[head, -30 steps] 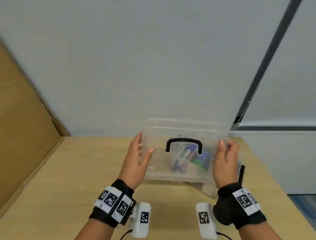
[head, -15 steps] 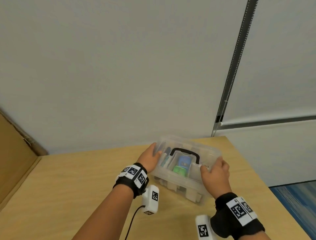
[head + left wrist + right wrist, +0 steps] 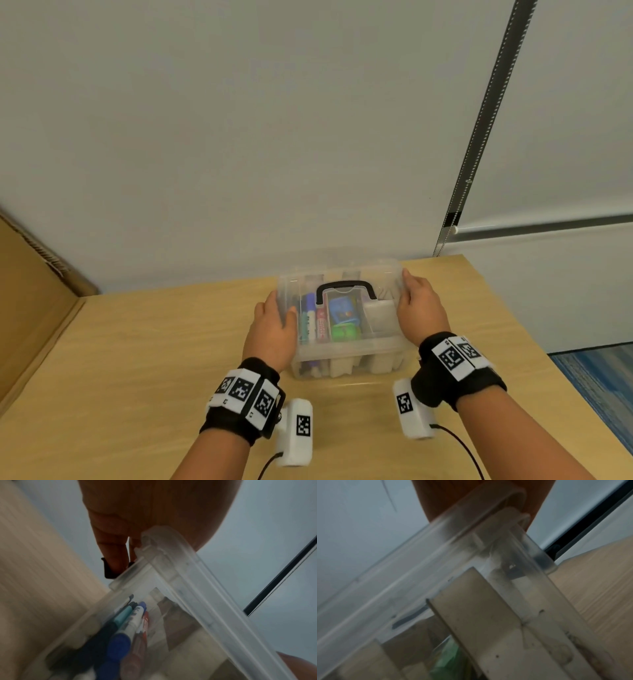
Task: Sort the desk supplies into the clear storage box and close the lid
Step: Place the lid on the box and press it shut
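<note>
The clear storage box stands on the desk near the wall. Its clear lid with a black handle lies flat on top. Through the lid I see several markers, a blue item and a green item. My left hand grips the lid's left end, thumb on top, fingers down the side. My right hand grips the right end. In the left wrist view the fingers reach a black latch beside the lid rim; the markers lie below. The right wrist view shows the lid rim under my palm.
A cardboard panel stands along the desk's left side. The wall runs right behind the box. The wooden desk ends at the right in an edge, with blue carpet below.
One second ago both hands held the lid tilted up above the box. The lid has come down onto the box, and the box now sits square to me.
</note>
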A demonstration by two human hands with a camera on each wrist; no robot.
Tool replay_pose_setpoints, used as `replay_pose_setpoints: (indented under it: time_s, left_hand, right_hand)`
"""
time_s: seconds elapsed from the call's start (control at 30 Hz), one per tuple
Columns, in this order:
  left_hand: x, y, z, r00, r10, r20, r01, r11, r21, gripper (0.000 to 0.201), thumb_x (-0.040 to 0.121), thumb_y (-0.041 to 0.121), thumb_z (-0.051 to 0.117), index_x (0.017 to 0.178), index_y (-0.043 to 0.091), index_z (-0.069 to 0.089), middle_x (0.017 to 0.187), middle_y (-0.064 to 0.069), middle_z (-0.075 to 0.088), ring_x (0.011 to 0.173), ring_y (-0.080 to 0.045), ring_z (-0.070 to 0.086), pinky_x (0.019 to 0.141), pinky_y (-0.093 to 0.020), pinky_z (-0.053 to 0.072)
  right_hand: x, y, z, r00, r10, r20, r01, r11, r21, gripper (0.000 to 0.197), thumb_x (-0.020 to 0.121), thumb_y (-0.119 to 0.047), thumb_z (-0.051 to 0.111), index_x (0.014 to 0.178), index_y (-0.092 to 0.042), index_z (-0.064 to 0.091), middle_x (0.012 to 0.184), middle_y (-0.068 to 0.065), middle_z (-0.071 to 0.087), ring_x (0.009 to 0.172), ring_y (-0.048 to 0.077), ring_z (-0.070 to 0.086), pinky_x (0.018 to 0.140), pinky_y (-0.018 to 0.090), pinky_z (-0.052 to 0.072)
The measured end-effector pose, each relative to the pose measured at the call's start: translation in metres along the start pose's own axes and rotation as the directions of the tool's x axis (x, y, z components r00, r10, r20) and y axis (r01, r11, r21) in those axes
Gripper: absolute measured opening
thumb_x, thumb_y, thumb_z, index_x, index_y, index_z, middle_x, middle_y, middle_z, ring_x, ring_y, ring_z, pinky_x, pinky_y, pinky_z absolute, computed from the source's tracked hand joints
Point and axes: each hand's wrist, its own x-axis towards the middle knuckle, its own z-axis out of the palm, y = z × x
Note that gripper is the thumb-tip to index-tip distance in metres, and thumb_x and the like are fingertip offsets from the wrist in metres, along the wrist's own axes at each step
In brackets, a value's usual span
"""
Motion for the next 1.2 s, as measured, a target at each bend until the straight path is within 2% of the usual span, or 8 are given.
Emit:
replay_pose_setpoints:
  time_s: [0.13, 0.3, 0.43, 0.53, 0.63, 0.77, 0.9, 1.2]
  left_hand:
    - [0.009, 0.000, 0.000, 1.000, -0.007, -0.015, 0.008, 0.995, 0.098, 0.049, 0.098, 0.040, 0.032, 0.142, 0.019, 0.032, 0.128, -0.005, 0.041, 0.100, -0.020, 0.058, 0.088, -0.037, 0.052]
    - [0.006, 0.002, 0.001, 1.000, -0.012, -0.021, 0.015, 0.990, 0.138, 0.052, 0.098, 0.043, 0.033, 0.144, 0.019, 0.030, 0.133, -0.006, 0.041, 0.120, -0.023, 0.041, 0.102, -0.039, 0.041]
    - [0.005, 0.005, 0.000, 0.998, -0.053, -0.025, 0.057, 0.977, 0.207, 0.068, 0.087, 0.063, 0.041, 0.143, 0.025, 0.030, 0.138, -0.004, 0.035, 0.125, -0.026, 0.032, 0.103, -0.044, 0.035]
    - [0.006, 0.000, 0.002, 0.988, -0.146, 0.059, 0.147, 0.989, -0.023, 0.101, 0.063, 0.078, 0.057, 0.145, 0.026, 0.028, 0.145, -0.003, 0.026, 0.133, -0.028, 0.027, 0.108, -0.046, 0.032]
    - [0.008, -0.004, 0.003, 0.980, -0.160, 0.120, 0.183, 0.960, -0.212, 0.116, 0.048, 0.079, 0.066, 0.143, 0.024, 0.029, 0.142, -0.004, 0.040, 0.126, -0.022, 0.044, 0.105, -0.044, 0.042]
    - [0.006, 0.002, -0.003, 0.985, -0.149, 0.088, 0.149, 0.989, 0.000, 0.118, 0.055, 0.082, 0.061, 0.147, 0.025, 0.015, 0.143, -0.007, 0.037, 0.123, -0.026, 0.049, 0.096, -0.038, 0.047]
    - [-0.003, 0.014, -0.007, 0.998, 0.051, -0.039, -0.040, 0.972, 0.230, 0.101, 0.072, 0.072, 0.057, 0.149, 0.029, 0.008, 0.137, -0.005, 0.029, 0.121, -0.024, 0.045, 0.093, -0.037, 0.050]
    - [0.003, 0.017, -0.014, 0.985, -0.021, 0.173, 0.045, 0.990, -0.134, 0.123, 0.057, 0.052, 0.084, 0.150, 0.023, 0.008, 0.136, -0.001, 0.014, 0.122, -0.012, 0.030, 0.102, -0.020, 0.030]
  right_hand:
    - [0.006, 0.001, 0.005, 1.000, -0.001, 0.012, 0.001, 0.999, -0.039, 0.049, 0.098, -0.009, 0.036, 0.147, -0.009, 0.032, 0.139, 0.013, 0.041, 0.115, 0.030, 0.051, 0.091, 0.033, 0.042]
    - [0.005, -0.001, 0.006, 0.999, 0.015, 0.043, -0.009, 0.990, -0.140, 0.051, 0.098, -0.021, 0.035, 0.147, -0.011, 0.027, 0.154, 0.010, 0.019, 0.133, 0.032, 0.030, 0.103, 0.041, 0.037]
    - [0.005, -0.001, 0.007, 0.993, 0.055, 0.105, -0.037, 0.986, -0.163, 0.068, 0.095, -0.051, 0.037, 0.149, -0.014, 0.019, 0.160, 0.003, 0.002, 0.137, 0.036, 0.029, 0.106, 0.046, 0.034]
    - [0.006, 0.000, 0.007, 0.984, 0.080, 0.156, -0.053, 0.984, -0.173, 0.092, 0.080, -0.075, 0.041, 0.149, -0.021, 0.013, 0.160, -0.003, -0.001, 0.133, 0.035, 0.039, 0.103, 0.047, 0.040]
    - [0.006, -0.001, 0.006, 0.982, 0.083, 0.169, -0.055, 0.986, -0.160, 0.107, 0.067, -0.086, 0.045, 0.148, -0.026, 0.012, 0.159, -0.005, 0.002, 0.130, 0.030, 0.045, 0.099, 0.048, 0.044]
    - [0.006, 0.000, 0.005, 0.981, 0.100, 0.169, -0.081, 0.990, -0.118, 0.109, 0.063, -0.086, 0.051, 0.148, -0.028, 0.013, 0.157, -0.002, 0.011, 0.130, 0.028, 0.045, 0.096, 0.046, 0.045]
    - [0.005, 0.000, 0.003, 0.980, 0.102, 0.171, -0.092, 0.994, -0.067, 0.108, 0.066, -0.079, 0.057, 0.148, -0.025, 0.014, 0.154, 0.001, 0.018, 0.130, 0.027, 0.044, 0.098, 0.044, 0.043]
    - [0.005, -0.001, 0.002, 0.981, 0.099, 0.167, -0.094, 0.995, -0.035, 0.106, 0.066, -0.076, 0.061, 0.147, -0.024, 0.016, 0.150, 0.007, 0.031, 0.131, 0.029, 0.042, 0.102, 0.044, 0.040]
